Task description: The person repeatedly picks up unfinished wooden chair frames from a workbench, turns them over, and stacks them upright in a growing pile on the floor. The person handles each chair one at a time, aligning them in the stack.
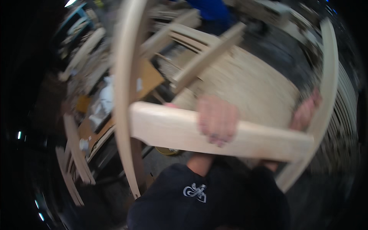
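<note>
Rising closest to the camera, the left post (pixel 124 88) of your wooden frame (pixel 165 122) is running blurred from the upper edge of the view down beside your dark clothing (pixel 168 199). Beyond the frame, a broad pale wooden panel (pixel 260 76) is spreading across the middle of the workshop, with a loose beam (pixel 209 57) slanting over its far left part. On your left, a tan board (pixel 151 78), a crumpled white bag (pixel 107 94) and pale lengths of wood (pixel 78 153) are crowding together, while a stack of slats (pixel 347 119) is lining the far right and dark grey floor (pixel 278 55) is showing past the panel. Your frame is sitting directly in front of your body: its crossrail (pixel 268 140) is stretching left to right, its long axis dipping toward the right, and joining the left post to the curved right post (pixel 327 73). Both posts are pointing up and away from you. Your left hand (pixel 218 120) is closing over the crossrail near its middle, fingers folding down the near face. Your right hand (pixel 306 111) is reaching beyond the crossrail beside the inner edge of the right post; blur is hiding its grip, so you cannot tell how far it is closing. Between crossrail and clothing, only a narrow gap is showing; the right post's outer edge is overlapping the slats in view.
</note>
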A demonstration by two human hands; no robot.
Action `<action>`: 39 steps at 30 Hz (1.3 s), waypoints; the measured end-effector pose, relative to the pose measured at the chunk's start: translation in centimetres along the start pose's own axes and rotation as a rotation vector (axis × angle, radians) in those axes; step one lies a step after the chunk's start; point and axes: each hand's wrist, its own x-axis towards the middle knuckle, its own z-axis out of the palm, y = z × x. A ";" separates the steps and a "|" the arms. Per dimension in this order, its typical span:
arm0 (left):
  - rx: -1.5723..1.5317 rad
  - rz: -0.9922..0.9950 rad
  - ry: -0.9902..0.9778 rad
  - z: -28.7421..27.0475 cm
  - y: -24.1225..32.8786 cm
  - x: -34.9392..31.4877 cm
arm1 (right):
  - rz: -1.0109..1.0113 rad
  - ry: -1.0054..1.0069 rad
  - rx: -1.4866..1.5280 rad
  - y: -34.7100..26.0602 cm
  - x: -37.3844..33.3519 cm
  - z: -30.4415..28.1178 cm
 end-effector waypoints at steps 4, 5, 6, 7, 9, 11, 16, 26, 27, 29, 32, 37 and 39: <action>-0.137 0.064 -0.068 6.7 3.4 1.4 | 0.006 -0.132 0.027 -1.3 -4.0 3.9; -0.126 0.090 -0.063 8.6 4.4 1.8 | 0.006 -0.148 0.038 -2.1 -4.5 3.9; -0.117 0.142 -0.062 10.7 6.4 2.4 | -0.006 -0.184 0.037 -3.1 -5.1 5.1; 0.003 0.157 -0.040 13.0 8.7 2.3 | 0.015 -0.225 0.064 -3.3 -6.2 6.3; 0.151 0.162 -0.012 16.9 11.9 2.8 | 0.059 -0.282 0.096 -3.4 -8.4 8.4; 0.174 0.194 -0.051 20.3 14.7 3.2 | 0.118 -0.359 0.120 -3.7 -10.1 10.3; 0.476 0.206 -0.160 25.0 16.0 -0.5 | 0.273 -0.535 0.305 -3.6 -11.8 11.6; 0.672 0.149 -0.158 24.5 18.5 -1.5 | 0.331 -0.644 0.527 1.5 -15.6 20.7; 0.698 0.171 -0.085 24.5 18.1 -1.5 | 0.384 -0.645 0.489 2.2 -16.3 20.3; 0.736 0.227 0.060 25.3 16.9 -2.3 | 0.359 -0.686 0.355 3.1 -17.8 18.9; 0.875 0.300 0.207 27.8 16.2 -3.0 | 1.275 -0.782 0.426 -6.8 -22.9 19.0; 1.057 0.380 0.167 30.1 18.7 -1.5 | 0.188 -1.400 -0.035 -5.1 -21.6 20.0; 1.537 0.562 0.356 33.4 20.0 -0.3 | -0.077 -1.399 -0.148 -5.3 -20.4 19.8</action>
